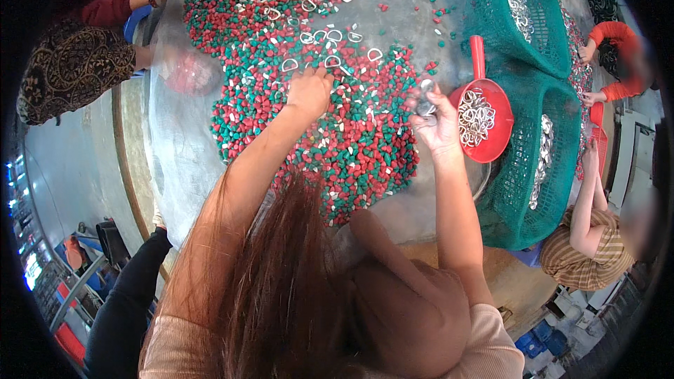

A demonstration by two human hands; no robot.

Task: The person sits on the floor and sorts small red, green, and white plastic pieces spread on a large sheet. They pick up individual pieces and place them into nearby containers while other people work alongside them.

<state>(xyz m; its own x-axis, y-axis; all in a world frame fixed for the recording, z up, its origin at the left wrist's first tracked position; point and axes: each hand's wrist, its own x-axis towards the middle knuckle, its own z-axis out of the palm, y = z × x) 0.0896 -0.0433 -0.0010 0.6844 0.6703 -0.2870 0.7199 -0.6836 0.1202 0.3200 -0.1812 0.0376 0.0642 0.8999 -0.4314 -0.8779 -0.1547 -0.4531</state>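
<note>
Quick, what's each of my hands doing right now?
Left hand: closed, fingers down in the red and green pellets.
Right hand: closed around small shiny metal pieces.

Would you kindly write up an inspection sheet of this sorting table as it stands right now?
Surface: round grey metal table, bare along its left side.
Job's things: heap of small red and green cone-shaped pellets with silver metal rings scattered among them.
Hands: left hand pressed into the heap; right hand raised, closed on a few small silver metal pieces.
Clutter: red plastic scoop filled with rings; green mesh baskets holding more.
Cables: nothing seen.
Surroundings: other people's arms reach in at top left and at right; blue crates on the floor.
</note>
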